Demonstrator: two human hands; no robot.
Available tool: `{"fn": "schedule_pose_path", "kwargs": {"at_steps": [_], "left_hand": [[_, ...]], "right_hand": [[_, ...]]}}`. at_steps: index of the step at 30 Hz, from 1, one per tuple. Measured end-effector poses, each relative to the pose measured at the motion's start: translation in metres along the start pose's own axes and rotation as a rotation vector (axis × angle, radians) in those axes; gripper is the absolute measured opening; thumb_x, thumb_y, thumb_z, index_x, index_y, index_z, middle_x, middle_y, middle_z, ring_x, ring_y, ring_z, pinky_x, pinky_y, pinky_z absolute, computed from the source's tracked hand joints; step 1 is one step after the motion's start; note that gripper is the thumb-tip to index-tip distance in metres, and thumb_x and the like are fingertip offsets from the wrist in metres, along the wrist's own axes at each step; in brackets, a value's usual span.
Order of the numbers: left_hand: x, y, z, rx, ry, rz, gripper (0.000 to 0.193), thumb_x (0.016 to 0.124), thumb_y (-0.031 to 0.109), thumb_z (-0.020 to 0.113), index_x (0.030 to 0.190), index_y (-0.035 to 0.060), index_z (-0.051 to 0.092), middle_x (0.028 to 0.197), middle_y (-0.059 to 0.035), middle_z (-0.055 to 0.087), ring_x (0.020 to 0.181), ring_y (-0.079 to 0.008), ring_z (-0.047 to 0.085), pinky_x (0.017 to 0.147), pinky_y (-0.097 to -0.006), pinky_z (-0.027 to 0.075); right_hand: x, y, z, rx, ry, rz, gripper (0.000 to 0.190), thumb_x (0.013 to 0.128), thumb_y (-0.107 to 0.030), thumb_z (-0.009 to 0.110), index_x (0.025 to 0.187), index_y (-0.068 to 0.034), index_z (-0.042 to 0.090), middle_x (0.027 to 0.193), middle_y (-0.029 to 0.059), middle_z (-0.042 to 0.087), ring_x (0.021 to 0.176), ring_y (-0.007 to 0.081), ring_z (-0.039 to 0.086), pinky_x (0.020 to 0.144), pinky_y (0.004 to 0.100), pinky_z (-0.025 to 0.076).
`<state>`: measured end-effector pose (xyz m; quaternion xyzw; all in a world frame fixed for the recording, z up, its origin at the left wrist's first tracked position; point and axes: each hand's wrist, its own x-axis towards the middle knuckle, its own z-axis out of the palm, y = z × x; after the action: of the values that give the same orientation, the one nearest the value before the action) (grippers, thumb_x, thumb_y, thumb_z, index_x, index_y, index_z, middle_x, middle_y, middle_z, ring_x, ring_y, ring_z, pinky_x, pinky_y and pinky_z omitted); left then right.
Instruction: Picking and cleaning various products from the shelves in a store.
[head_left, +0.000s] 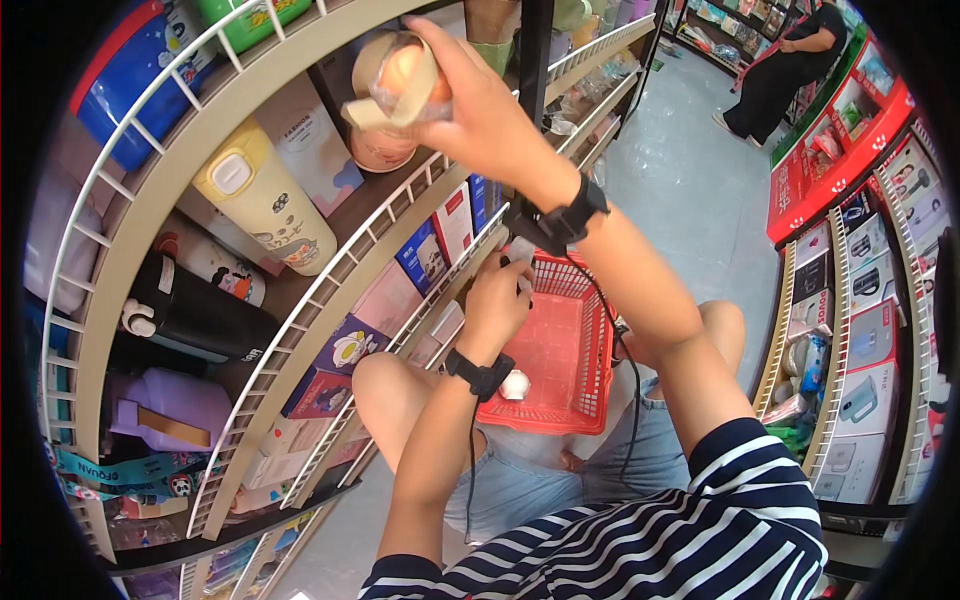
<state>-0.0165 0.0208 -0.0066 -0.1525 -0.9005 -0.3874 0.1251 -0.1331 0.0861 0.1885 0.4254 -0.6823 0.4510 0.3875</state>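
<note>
My right hand (484, 112) is raised at the upper shelf, holding a cup (409, 75) with an orange top and a cream strap, partly in clear plastic. The strap is blurred. Directly below that cup, a pinkish cup (382, 148) stands on the shelf. My left hand (493, 304) is closed around a small item (523, 262) with whitish and black parts, over the left side of a red plastic basket (551, 330). Fingers hide most of this item. A small white round object (514, 385) lies in the basket near its front left corner.
A yellow tumbler (270, 202), a black bottle (202, 307) and a purple cup (172, 409) stand behind white wire rails on the left. Boxed appliances (862, 375) line the right shelf. Another person (795, 67) stands along the aisle. Black cables hang from both my wrist straps.
</note>
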Motion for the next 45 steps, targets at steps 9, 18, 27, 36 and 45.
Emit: {"fn": "schedule_pose_path", "kwargs": {"at_steps": [9,18,27,36,45], "left_hand": [[-0.001,-0.002,-0.001,-0.035,0.045,0.018,0.019,0.075,0.007,0.073,0.094,0.0077,0.070,0.098,-0.0192,0.061,0.092,-0.0426,0.062,0.081,-0.0486,0.049],[-0.002,0.000,0.003,0.008,0.023,0.026,0.020,0.074,0.007,0.073,0.093,0.0080,0.071,0.098,-0.0197,0.061,0.094,-0.0423,0.062,0.081,-0.0482,0.049],[0.000,-0.002,0.008,-0.011,0.001,0.023,0.021,0.073,0.006,0.072,0.094,0.0079,0.071,0.101,-0.0224,0.062,0.097,-0.0442,0.062,0.083,-0.0494,0.050],[0.005,-0.012,-0.040,-0.058,0.232,-0.315,0.023,0.081,0.008,0.072,0.104,0.0063,0.069,0.110,-0.0235,0.063,0.110,-0.0426,0.060,0.098,-0.0443,0.046],[0.004,-0.011,-0.038,-0.024,0.162,-0.214,0.024,0.082,0.008,0.073,0.105,0.0058,0.069,0.108,-0.0202,0.069,0.109,-0.0369,0.064,0.097,-0.0416,0.047]], "right_hand": [[0.057,-0.012,-0.016,-0.363,-0.315,0.093,0.046,0.085,-0.014,0.066,0.124,0.003,0.050,0.102,0.0336,0.057,0.101,0.0512,0.056,0.086,0.0533,0.048],[0.048,0.037,0.035,-0.096,-0.135,-0.081,0.038,0.089,-0.020,0.065,0.121,0.000,0.062,0.104,0.0280,0.068,0.097,0.0451,0.064,0.082,0.0502,0.051],[0.043,0.036,0.038,-0.209,-0.212,-0.032,0.034,0.089,-0.020,0.062,0.118,-0.002,0.064,0.105,0.0244,0.068,0.100,0.0429,0.064,0.086,0.0492,0.051],[-0.190,0.034,-0.019,-0.171,0.235,0.594,0.010,0.093,-0.007,0.059,0.091,0.001,0.064,0.084,0.0180,0.063,0.078,0.0360,0.061,0.071,0.0411,0.049],[-0.509,-0.060,0.064,-0.207,-1.163,0.965,0.058,0.085,-0.027,0.068,0.137,-0.006,0.052,0.144,0.0264,0.047,0.132,0.0480,0.045,0.104,0.0525,0.047]]}}
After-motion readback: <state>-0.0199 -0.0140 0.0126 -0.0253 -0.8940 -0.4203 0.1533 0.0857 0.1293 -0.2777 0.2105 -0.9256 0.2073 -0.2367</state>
